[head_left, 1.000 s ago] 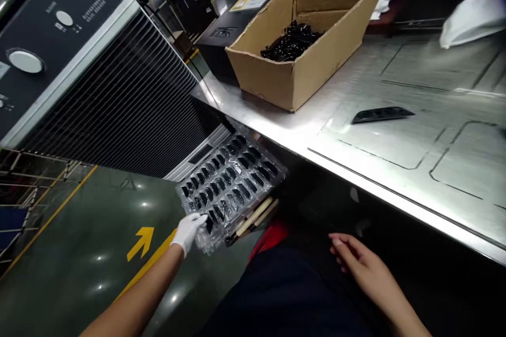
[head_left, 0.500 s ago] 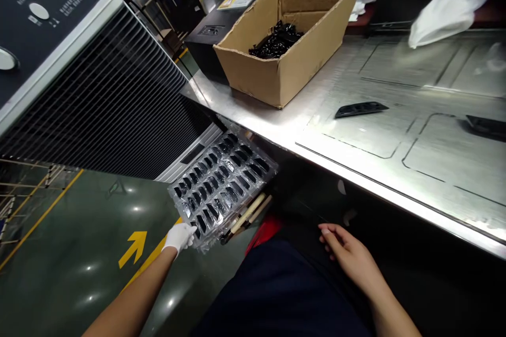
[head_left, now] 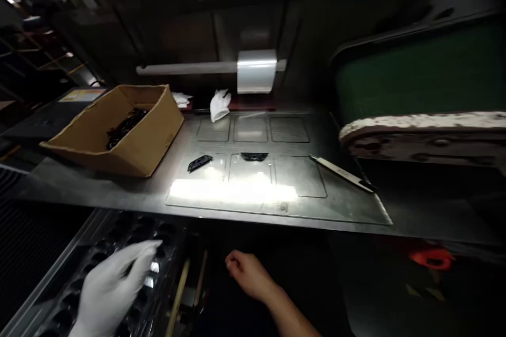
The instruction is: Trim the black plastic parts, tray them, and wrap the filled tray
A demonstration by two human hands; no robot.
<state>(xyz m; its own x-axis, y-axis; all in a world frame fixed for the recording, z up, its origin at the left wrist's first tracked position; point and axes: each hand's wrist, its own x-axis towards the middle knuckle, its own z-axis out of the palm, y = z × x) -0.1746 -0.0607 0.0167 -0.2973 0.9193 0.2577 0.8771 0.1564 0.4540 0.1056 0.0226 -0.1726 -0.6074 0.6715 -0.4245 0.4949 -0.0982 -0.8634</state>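
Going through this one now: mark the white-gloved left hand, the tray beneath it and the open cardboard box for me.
Left hand (head_left: 110, 287): head view, back of the glove.
Tray (head_left: 167, 259): head view, clear plastic near its right edge.
Cardboard box (head_left: 155, 138): head view, outer side wall.

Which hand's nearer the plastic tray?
Left: the gloved left hand is over the plastic tray; the bare right hand is off to its right, apart from it.

head-worn camera | looks forward and down | bench (head_left: 103, 189) near
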